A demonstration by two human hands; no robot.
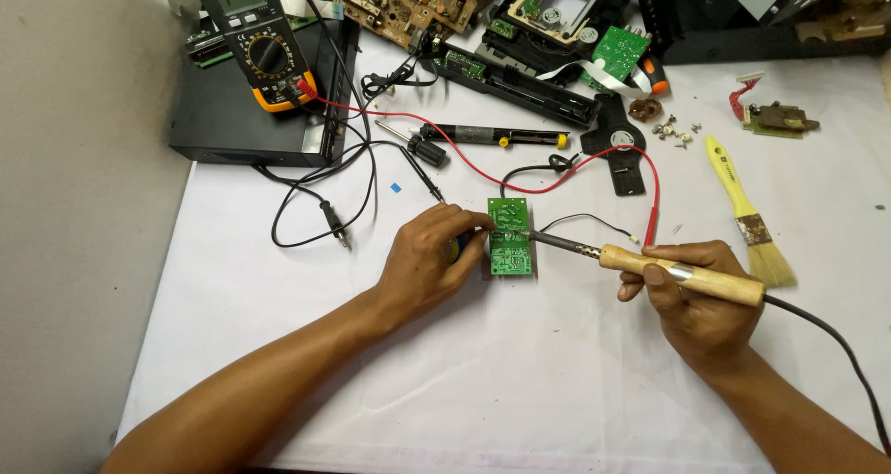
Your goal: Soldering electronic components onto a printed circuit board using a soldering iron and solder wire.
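Broadly, a white tabletop carries everything, with one black case at its upper left and one orange-edged multimeter lying on that case. Two forearms come in from the bottom edge. The left hand rests on the cloth, wrist low, its fingers curled and pinching the left edge of one small green circuit board, which lies flat near the middle of the tabletop. The right hand lies to the right, its fingers wrapped closed around the wooden handle of one soldering iron; the metal tip points left and touches the board. One red lead loops above the board. One yellow-handled brush lies just beyond the right hand. One black screwdriver lies further up.
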